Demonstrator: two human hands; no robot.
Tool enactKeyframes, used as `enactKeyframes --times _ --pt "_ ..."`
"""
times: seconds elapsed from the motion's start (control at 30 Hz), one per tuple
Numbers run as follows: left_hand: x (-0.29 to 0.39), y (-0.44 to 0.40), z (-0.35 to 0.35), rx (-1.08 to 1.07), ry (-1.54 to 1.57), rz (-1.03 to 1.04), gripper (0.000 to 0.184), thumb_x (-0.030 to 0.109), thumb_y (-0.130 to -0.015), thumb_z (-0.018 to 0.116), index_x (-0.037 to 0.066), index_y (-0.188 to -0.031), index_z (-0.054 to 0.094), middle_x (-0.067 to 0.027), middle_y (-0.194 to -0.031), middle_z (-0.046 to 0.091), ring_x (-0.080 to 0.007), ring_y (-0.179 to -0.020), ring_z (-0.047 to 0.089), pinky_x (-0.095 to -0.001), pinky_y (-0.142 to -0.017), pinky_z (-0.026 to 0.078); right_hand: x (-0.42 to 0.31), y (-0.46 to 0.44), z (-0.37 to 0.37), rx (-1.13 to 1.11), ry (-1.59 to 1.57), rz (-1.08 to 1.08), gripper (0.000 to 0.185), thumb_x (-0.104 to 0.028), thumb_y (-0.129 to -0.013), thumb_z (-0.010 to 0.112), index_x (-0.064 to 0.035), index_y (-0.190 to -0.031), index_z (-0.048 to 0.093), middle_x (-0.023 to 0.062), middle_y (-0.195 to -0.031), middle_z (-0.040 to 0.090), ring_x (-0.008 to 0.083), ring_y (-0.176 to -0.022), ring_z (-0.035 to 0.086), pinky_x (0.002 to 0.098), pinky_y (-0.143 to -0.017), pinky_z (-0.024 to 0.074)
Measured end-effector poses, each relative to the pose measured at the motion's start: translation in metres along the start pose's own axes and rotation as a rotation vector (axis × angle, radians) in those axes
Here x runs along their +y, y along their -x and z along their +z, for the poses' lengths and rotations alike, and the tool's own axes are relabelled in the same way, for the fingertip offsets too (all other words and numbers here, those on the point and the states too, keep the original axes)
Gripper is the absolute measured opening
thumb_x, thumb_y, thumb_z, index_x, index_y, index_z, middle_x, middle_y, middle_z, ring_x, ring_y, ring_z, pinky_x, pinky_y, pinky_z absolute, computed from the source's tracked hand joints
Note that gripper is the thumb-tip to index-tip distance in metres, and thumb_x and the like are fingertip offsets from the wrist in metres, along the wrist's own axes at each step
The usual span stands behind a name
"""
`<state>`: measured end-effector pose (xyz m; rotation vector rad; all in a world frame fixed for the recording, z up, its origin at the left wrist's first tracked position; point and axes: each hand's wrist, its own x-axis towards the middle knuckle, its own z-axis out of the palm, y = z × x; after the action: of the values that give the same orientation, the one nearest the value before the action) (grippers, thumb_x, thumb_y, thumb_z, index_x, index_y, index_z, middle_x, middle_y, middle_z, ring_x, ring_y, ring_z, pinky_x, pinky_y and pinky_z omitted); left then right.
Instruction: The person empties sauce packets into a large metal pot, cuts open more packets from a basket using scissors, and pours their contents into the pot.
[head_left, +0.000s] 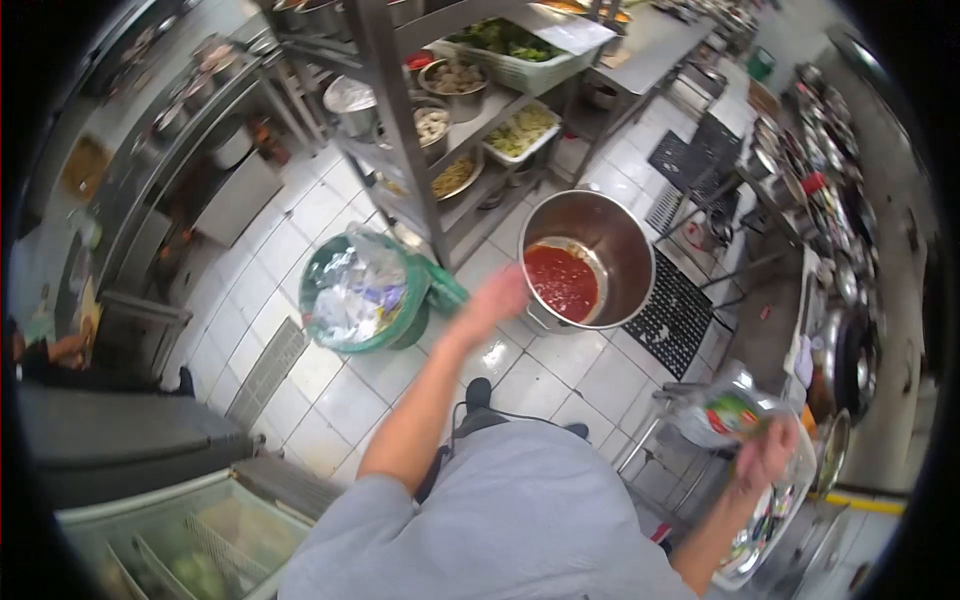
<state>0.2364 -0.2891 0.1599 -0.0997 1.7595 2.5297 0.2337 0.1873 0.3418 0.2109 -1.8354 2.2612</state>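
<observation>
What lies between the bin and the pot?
In the head view, white tiles and a green flap beside the bin; the left hand, blurred, shows over that stretch, at the edge of the pot.

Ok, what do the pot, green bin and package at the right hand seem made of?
The pot: likely stainless steel, its grey inner wall smooth with metallic sheen. The green bin: probably dullish plastic, judging by its solid colour. The package at the right hand: apparently clear, glossy plastic film, see-through though blurred.
</observation>
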Motion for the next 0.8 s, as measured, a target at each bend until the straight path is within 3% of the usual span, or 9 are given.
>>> enactKeyframes --times 0.07,0.13,0.2,0.27,0.37,0.53,0.6,0.7,0.8 --pt "0.018 -0.016 0.088 -0.516 -0.098 0.027 0.090 0.023 -0.080 0.076 0.008 -0.150 0.024 -0.0091 -0.154 0.029 -0.0225 -0.142 0.028 -0.0412 -0.115 0.025 0.024 -0.005 0.053 -0.008 0.003 0.078 0.008 -0.001 -0.090 0.060 -0.0050 -0.087 0.054 -0.0011 -0.081 0.051 0.0087 -0.076 0.049 0.0240 -0.071 0.0415" --pt "0.002 -0.029 0.137 -0.652 -0.275 0.214 0.085 0.021 -0.078 0.078 0.003 -0.146 0.031 -0.0121 -0.147 0.040 -0.0224 -0.135 0.038 -0.0407 -0.112 0.031 0.047 -0.019 0.084 -0.241 -0.099 0.188 0.009 -0.005 -0.092 0.060 -0.0027 -0.101 0.059 0.0032 -0.094 0.062 0.0118 -0.086 0.058 0.0271 -0.080 0.0473" --pt "0.021 -0.033 0.145 -0.641 -0.086 0.028 0.077 0.020 -0.079 0.077 0.001 -0.141 0.036 -0.0125 -0.138 0.049 -0.0213 -0.127 0.047 -0.0394 -0.107 0.037 0.066 -0.032 0.133 -0.137 -0.122 0.327 0.002 -0.004 -0.093 0.059 -0.0041 -0.091 0.061 0.0022 -0.088 0.065 0.0087 -0.080 0.060 0.0257 -0.072 0.0484" --pt "0.017 -0.033 0.138 -0.490 0.164 -0.124 0.068 0.018 -0.081 0.076 0.000 -0.137 0.041 -0.0118 -0.130 0.056 -0.0202 -0.118 0.054 -0.0378 -0.102 0.044 0.096 -0.055 0.146 -0.161 -0.137 0.408 0.006 -0.008 -0.095 0.059 -0.0025 -0.094 0.061 0.0018 -0.088 0.065 0.0084 -0.080 0.059 0.0250 -0.071 0.0480" --pt "-0.014 -0.042 0.133 -0.204 0.592 -0.193 0.051 0.015 -0.087 0.070 0.000 -0.130 0.048 -0.0111 -0.122 0.061 -0.0205 -0.109 0.061 -0.0364 -0.093 0.051 0.141 -0.085 0.159 -0.283 0.173 0.493 0.017 -0.015 -0.096 0.059 0.0008 -0.103 0.060 0.0024 -0.094 0.065 0.0083 -0.083 0.059 0.0240 -0.074 0.0482" --pt "-0.052 -0.072 0.129 0.146 0.759 -0.270 0.045 0.013 -0.091 0.064 0.000 -0.130 0.047 -0.0140 -0.123 0.060 -0.0252 -0.109 0.062 -0.0407 -0.094 0.052 0.223 -0.082 0.114 -0.572 0.245 0.781 0.049 -0.026 -0.090 0.067 0.0000 -0.127 0.049 0.0028 -0.101 0.064 0.0109 -0.087 0.059 0.0255 -0.078 0.0488" --pt "-0.078 -0.091 0.128 0.272 0.808 -0.290 0.040 0.014 -0.094 0.059 -0.001 -0.130 0.048 -0.0151 -0.122 0.060 -0.0269 -0.109 0.062 -0.0411 -0.093 0.053 0.241 -0.077 0.111 -0.615 0.168 0.798 0.057 -0.027 -0.086 0.071 -0.0017 -0.132 0.047 0.0048 -0.102 0.065 0.0149 -0.091 0.061 0.0289 -0.081 0.0501" --pt "-0.119 -0.115 0.126 0.431 0.881 -0.386 0.035 0.015 -0.097 0.054 -0.001 -0.128 0.049 -0.0160 -0.121 0.060 -0.0284 -0.108 0.062 -0.0420 -0.093 0.053 0.242 -0.107 0.116 -0.728 0.410 1.060 0.062 -0.026 -0.082 0.075 -0.0014 -0.132 0.048 0.0077 -0.107 0.065 0.0164 -0.093 0.062 0.0308 -0.084 0.0509" --pt "-0.147 -0.134 0.129 0.594 0.844 -0.466 0.033 0.015 -0.098 0.051 -0.001 -0.128 0.049 -0.0161 -0.120 0.060 -0.0292 -0.107 0.062 -0.0428 -0.093 0.053 0.275 -0.126 0.108 -0.796 0.350 1.046 0.065 -0.026 -0.078 0.078 -0.0008 -0.131 0.050 0.0084 -0.109 0.066 0.0139 -0.090 0.062 0.0285 -0.078 0.0508"
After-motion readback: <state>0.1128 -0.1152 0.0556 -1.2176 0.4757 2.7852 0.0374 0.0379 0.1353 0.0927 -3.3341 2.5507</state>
